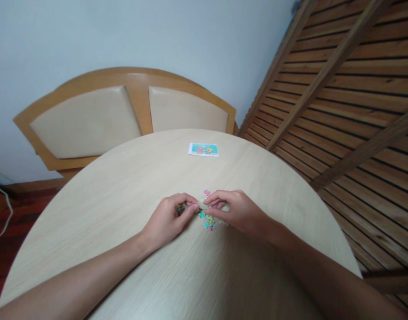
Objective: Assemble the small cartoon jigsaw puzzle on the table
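Observation:
Small colourful jigsaw pieces, turquoise, yellow and pink, lie in a little heap on the table between my hands. A pink piece sits just beyond my right fingertips. My left hand rests at the left of the heap, thumb and forefinger closed on a small, dark-looking jigsaw piece. Darker pieces show under its curled palm. From the right, my right hand reaches over the heap with fingers bent and a gap between thumb and forefinger. Its fingertips almost meet the left ones; I make out nothing held there.
Farther back on the round pale wooden table lies a picture card with cartoon figures on turquoise. A padded bench back stands behind the table, against the wall. Wooden slats lean along the right side. A white cable hangs at far left.

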Motion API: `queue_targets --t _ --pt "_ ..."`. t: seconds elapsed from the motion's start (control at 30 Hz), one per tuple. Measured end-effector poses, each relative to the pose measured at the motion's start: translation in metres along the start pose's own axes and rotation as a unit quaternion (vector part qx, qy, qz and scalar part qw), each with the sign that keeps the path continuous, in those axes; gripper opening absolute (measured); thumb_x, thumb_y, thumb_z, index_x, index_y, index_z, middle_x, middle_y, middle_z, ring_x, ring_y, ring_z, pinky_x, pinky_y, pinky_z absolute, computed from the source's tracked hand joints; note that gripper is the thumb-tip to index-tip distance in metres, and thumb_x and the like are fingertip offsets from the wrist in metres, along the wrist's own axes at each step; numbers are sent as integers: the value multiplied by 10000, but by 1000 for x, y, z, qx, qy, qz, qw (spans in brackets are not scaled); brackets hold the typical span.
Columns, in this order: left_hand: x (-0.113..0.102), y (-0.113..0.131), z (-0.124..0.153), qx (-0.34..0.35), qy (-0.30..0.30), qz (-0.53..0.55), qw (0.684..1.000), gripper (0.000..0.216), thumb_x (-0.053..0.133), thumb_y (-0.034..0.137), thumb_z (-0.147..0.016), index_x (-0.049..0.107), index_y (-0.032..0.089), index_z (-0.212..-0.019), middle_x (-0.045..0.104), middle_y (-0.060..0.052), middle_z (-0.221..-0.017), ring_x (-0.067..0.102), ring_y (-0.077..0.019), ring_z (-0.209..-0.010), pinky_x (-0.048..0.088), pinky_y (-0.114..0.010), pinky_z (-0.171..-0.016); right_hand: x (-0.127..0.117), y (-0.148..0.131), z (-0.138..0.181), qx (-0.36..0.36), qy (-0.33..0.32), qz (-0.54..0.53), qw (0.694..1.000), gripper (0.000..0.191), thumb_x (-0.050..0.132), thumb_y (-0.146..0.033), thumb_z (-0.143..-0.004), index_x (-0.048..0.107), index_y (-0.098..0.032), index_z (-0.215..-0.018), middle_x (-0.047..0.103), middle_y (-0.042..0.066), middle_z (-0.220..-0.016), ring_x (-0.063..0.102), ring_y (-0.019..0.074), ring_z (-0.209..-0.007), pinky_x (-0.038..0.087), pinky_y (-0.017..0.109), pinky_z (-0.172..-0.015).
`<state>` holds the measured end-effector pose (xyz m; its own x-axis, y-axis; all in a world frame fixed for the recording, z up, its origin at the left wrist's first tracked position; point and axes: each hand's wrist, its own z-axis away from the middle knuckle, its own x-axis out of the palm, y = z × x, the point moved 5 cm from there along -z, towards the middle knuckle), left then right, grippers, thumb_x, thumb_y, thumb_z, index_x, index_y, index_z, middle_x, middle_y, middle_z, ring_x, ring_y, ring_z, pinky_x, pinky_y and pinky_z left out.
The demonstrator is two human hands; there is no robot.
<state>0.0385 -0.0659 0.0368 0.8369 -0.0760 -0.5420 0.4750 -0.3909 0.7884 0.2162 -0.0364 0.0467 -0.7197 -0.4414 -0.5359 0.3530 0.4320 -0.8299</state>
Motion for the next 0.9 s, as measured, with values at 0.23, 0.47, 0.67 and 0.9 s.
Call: queue_targets --t 0.23,0.47,0.67,0.9 --pt "2 3 1 -19 -21 58 998 223 547 338 -964 687 176 -899 709 -21 -792 628 -155 -733 477 -271 -692 1 -2 0 19 1 -40 999 182 734 -362 -853 758 -194 -920 757 29 -851 698 153 -780 564 269 -729" --pt "-2 10 0 13 -42 79 996 241 514 337 -978 663 164 -900 696 -25 -792 631 -151 -747 480 -265 -710 11 2 -1 77 -16 -205 976 258 788 -380 -768 729 -159 -887 739 46 -838 697 162 -783 552 273 -693" --pt "-8 6 4 -3 74 -50 996 181 568 300 -923 635 180 -804 670 -10 -722 597 -149 -657 449 -269 -649 18 4 -1 100 82 -196 972 282 805 -367 -726 677 -164 -874 712 27 -805 682 151 -727 549 266 -657" --pt "-17 -3 0 3 48 -144 988 179 536 310 -951 666 201 -893 697 -35 -839 630 -194 -790 466 -319 -715 2 -1 -2 41 79 3 996 119 660 -281 -857 730 -186 -875 754 40 -848 700 179 -790 560 321 -773"
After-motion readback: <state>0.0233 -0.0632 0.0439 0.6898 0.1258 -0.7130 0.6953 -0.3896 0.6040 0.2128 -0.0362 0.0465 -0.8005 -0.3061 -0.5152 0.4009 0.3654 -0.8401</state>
